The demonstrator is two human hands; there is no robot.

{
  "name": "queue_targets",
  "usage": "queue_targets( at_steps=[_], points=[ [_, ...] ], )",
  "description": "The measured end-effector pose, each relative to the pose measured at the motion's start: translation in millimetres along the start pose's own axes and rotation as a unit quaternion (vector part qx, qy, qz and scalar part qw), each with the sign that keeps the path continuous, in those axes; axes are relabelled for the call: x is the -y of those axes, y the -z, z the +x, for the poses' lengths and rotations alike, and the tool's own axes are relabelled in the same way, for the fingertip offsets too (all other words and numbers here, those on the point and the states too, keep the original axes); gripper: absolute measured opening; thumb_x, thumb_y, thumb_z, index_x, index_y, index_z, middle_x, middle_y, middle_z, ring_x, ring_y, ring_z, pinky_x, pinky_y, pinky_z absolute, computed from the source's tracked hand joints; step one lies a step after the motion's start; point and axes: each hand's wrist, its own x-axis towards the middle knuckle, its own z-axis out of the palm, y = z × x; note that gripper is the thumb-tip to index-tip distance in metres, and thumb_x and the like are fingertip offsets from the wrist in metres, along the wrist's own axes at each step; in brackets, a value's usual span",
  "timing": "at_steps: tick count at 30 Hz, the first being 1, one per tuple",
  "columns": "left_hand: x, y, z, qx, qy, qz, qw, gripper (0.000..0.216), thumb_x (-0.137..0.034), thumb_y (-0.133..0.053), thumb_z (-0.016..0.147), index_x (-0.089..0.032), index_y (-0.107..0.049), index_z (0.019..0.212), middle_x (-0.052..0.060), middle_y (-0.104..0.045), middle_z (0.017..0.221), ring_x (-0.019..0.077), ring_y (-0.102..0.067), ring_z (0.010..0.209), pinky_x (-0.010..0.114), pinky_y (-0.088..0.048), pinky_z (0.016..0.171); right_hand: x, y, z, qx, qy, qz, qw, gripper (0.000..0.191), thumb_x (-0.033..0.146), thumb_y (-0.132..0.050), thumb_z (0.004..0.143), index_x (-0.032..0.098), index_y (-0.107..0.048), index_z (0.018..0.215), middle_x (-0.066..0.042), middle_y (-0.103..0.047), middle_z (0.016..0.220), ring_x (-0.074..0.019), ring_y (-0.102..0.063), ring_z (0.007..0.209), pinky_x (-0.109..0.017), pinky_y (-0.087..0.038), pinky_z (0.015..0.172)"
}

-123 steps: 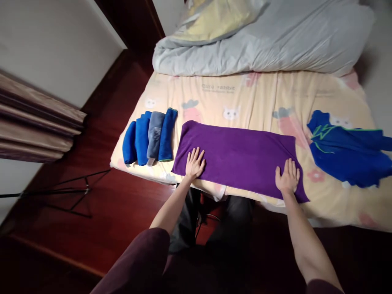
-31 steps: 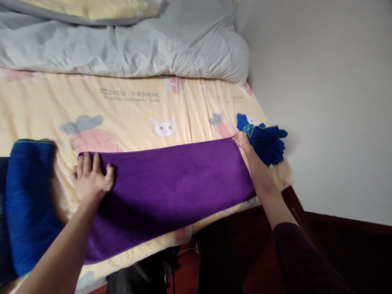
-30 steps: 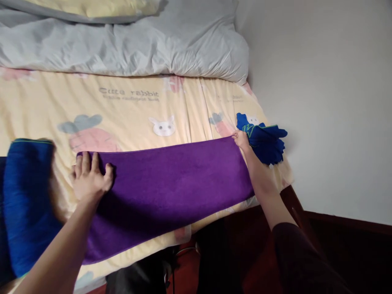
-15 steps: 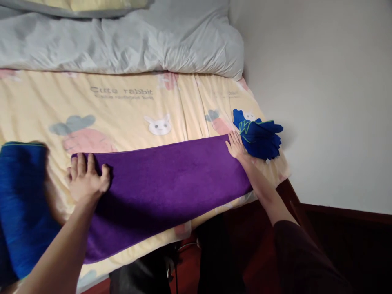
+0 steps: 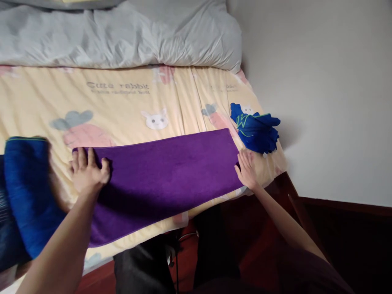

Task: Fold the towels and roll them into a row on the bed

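Observation:
A purple towel (image 5: 171, 175) lies spread in a long strip across the near side of the bed. My left hand (image 5: 88, 171) rests with fingers spread on the towel's far left corner. At the other end, my right hand (image 5: 246, 169) lies with straight fingers along the towel's right edge, partly on the bedsheet. Just beyond my right hand sits a crumpled blue cloth (image 5: 259, 130) with green edging. Left of my left hand is a folded blue cloth (image 5: 30, 192) with a green edge, partly hidden by my forearm.
The yellow bedsheet (image 5: 122, 110) bears rabbit and carrot prints. Along the back runs a grey quilt (image 5: 128, 41). A plain wall (image 5: 321, 98) stands to the right. Below the bed's near edge are dark red flooring (image 5: 190, 261) and my legs. Dark fabric (image 5: 10, 228) lies at far left.
My right hand has slid toward me, from the towel's far right corner down along its right edge. My left hand stays on the far left corner. The view has shifted slightly.

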Motion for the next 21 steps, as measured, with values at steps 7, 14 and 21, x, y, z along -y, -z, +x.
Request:
queue_targets(
  at_steps=[7, 14, 21],
  points=[
    [3.7, -0.6, -1.4, 0.031, 0.009, 0.056, 0.998, 0.070, -0.048, -0.033, 0.106, -0.003, -0.031, 0.160, 0.025, -0.026, 0.168, 0.0356, -0.020, 0.157, 0.059, -0.016, 0.126, -30.5, -17.8, -62.3, 0.078, -0.007, 0.010, 0.997, 0.065, 0.035, -0.033, 0.102, 0.010, -0.033, 0.162, -0.009, -0.031, 0.168, -0.0269, -0.028, 0.158, -0.048, -0.020, 0.133],
    [9.2, -1.4, 5.6, 0.075, 0.013, 0.032, 0.997, 0.070, -0.044, -0.036, 0.107, 0.001, -0.026, 0.160, 0.027, -0.017, 0.169, 0.0346, -0.012, 0.159, 0.059, -0.009, 0.126, -33.6, -15.6, -67.9, 0.083, -0.022, -0.006, 0.996, 0.070, 0.035, -0.031, 0.100, 0.013, -0.023, 0.166, -0.006, -0.026, 0.170, -0.0271, -0.024, 0.159, -0.049, -0.017, 0.133],
    [3.7, 21.1, -105.1, 0.076, 0.009, 0.049, 0.996, 0.067, -0.042, -0.030, 0.104, -0.003, -0.035, 0.159, 0.023, -0.023, 0.169, 0.0318, -0.012, 0.160, 0.055, -0.012, 0.128, -36.0, -22.0, -69.3, 0.011, 0.013, 0.010, 1.000, 0.068, 0.036, -0.029, 0.102, 0.015, -0.025, 0.166, -0.008, -0.028, 0.170, -0.0232, -0.027, 0.158, -0.047, -0.019, 0.133]
  ],
)
